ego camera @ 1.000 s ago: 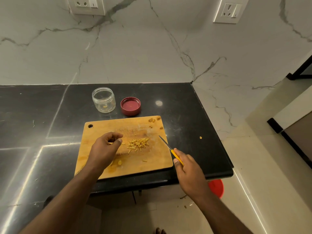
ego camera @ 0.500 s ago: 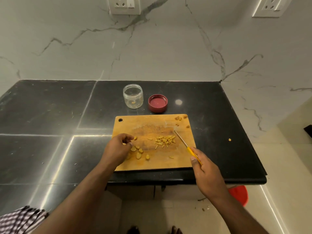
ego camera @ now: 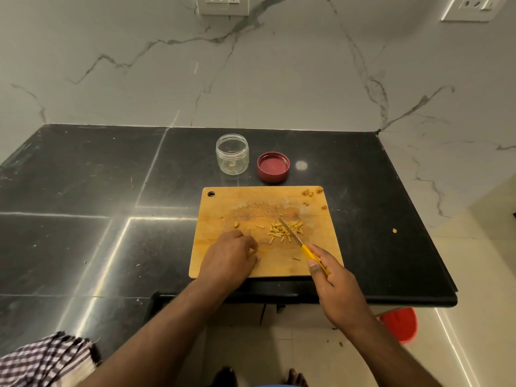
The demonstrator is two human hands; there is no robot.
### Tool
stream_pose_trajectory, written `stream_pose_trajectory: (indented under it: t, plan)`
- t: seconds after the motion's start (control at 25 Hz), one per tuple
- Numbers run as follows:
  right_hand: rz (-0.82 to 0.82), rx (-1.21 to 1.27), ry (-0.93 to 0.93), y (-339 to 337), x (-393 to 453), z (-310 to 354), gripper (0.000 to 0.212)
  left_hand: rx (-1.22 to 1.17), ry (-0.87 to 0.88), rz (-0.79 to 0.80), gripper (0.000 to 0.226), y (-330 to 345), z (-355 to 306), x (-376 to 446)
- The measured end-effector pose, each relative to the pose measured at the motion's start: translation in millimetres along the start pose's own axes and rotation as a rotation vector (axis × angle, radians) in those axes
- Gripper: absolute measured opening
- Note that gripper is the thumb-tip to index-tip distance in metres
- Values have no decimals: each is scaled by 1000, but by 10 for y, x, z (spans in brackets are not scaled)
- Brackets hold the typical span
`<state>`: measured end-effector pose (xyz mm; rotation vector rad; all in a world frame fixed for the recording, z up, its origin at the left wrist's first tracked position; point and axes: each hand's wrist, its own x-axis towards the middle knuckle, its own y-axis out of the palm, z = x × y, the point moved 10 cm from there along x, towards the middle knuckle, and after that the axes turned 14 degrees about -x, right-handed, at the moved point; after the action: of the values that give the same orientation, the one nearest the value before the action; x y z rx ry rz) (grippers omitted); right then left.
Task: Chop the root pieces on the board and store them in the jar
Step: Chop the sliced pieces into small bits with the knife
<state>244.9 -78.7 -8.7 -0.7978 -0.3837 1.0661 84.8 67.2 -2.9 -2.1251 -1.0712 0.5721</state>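
A wooden cutting board (ego camera: 251,202) lies on the black counter. A pile of thin yellow root strips (ego camera: 284,233) sits at its middle. My right hand (ego camera: 335,283) grips a yellow-handled knife (ego camera: 296,238) whose blade slants over the pile. My left hand (ego camera: 229,258) is on the board's near left part with its fingers curled down over root slices, which it mostly hides. One loose root piece (ego camera: 236,225) lies just beyond it. The open clear jar (ego camera: 232,153), holding a small yellow bit, and its red lid (ego camera: 273,166) stand behind the board.
Brown root scraps (ego camera: 311,192) lie at the board's far right corner. A stray bit (ego camera: 394,230) is on the counter (ego camera: 83,247) near its right edge. A red object (ego camera: 400,324) sits on the floor below. Checked cloth (ego camera: 42,361) shows at the lower left.
My left hand has come down over the root slices, which now lie hidden under it. My right hand has brought the knife blade over the strip pile. The camera has turned to the left.
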Motion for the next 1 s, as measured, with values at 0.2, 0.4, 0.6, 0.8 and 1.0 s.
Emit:
stream_pose_trajectory:
  t: [0.2,0.4,0.6,0.8,1.0]
  plan:
    - [43,22,15,0,-56,-112,38,16,-6,24,17,52,-52,20]
    - [30,140,66,-146,-148,-305,31,-198,-103,8,10,25,-92,114]
    - [35,184,71,-310,-214,-561,32,-219,-133,67,26,228,-136,152]
    - [69,182,58,-424,-205,-746,34,-269,-239,13,9,313,-58,104]
    - [11,211,39,-616,3,-827,29,-277,-235,-35,9,325,-87,59]
